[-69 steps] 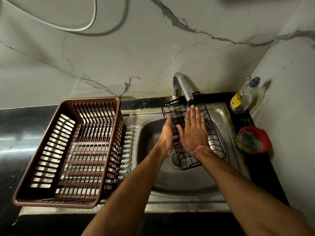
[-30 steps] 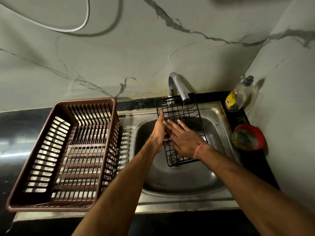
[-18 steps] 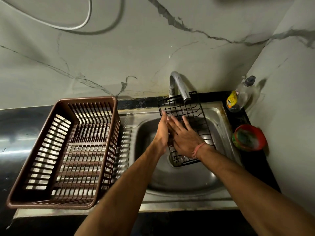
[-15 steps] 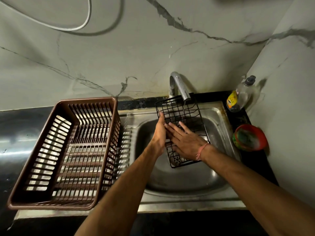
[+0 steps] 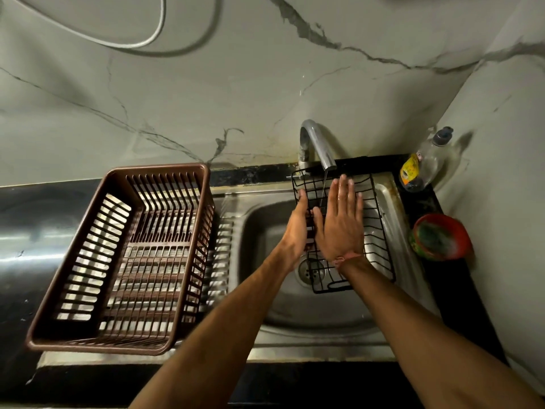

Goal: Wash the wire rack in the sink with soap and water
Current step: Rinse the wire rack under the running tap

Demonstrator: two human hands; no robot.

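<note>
A black wire rack (image 5: 374,228) is held tilted over the steel sink (image 5: 265,302), its far end under the faucet (image 5: 317,144). A thin stream of water falls from the spout onto it. My left hand (image 5: 296,228) grips the rack's left edge. My right hand (image 5: 339,222) lies flat on the wires with fingers straight and together, pointing toward the wall. Its wrist carries a pink thread band. The hands hide the middle of the rack.
A brown plastic dish basket (image 5: 124,255) sits on the drainboard at left. A soap bottle (image 5: 421,169) stands in the back right corner. A red bowl with a green scrubber (image 5: 439,237) rests on the dark counter at right. The drain (image 5: 311,270) shows below the rack.
My right hand has slid up the rack toward the faucet and straightened from slanted to pointing at the wall. The rack has swung slightly to the right. My left hand keeps its hold.
</note>
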